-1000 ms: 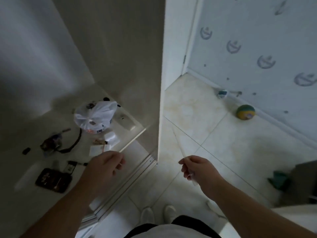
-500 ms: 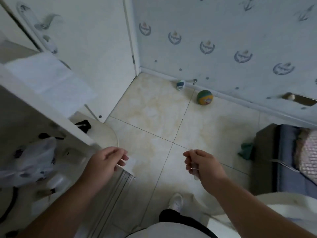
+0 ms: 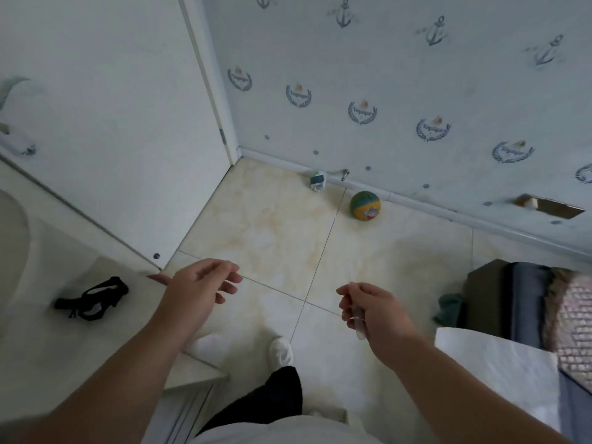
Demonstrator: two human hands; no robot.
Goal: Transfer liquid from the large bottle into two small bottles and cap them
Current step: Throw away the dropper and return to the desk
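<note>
My right hand (image 3: 373, 310) grips a thin clear plastic dropper (image 3: 358, 318), whose bulb end sticks out below my fingers. The dropper's tip is faint against the floor. My left hand (image 3: 201, 288) hangs in the air over the tiled floor with its fingers loosely curled and nothing in it. No bottle, large or small, is in view.
A white shelf top (image 3: 38, 331) at the left carries black goggles (image 3: 93, 298). A white door (image 3: 112, 107) stands behind it. A green and yellow ball (image 3: 365, 206) and a small carton (image 3: 317, 181) lie by the wall. A dark sofa (image 3: 499, 293) is at the right.
My view has swung right, away from the open cupboard with the white bag and small items. My left hand has come off the cupboard's edge. My right hand still holds the dropper.
</note>
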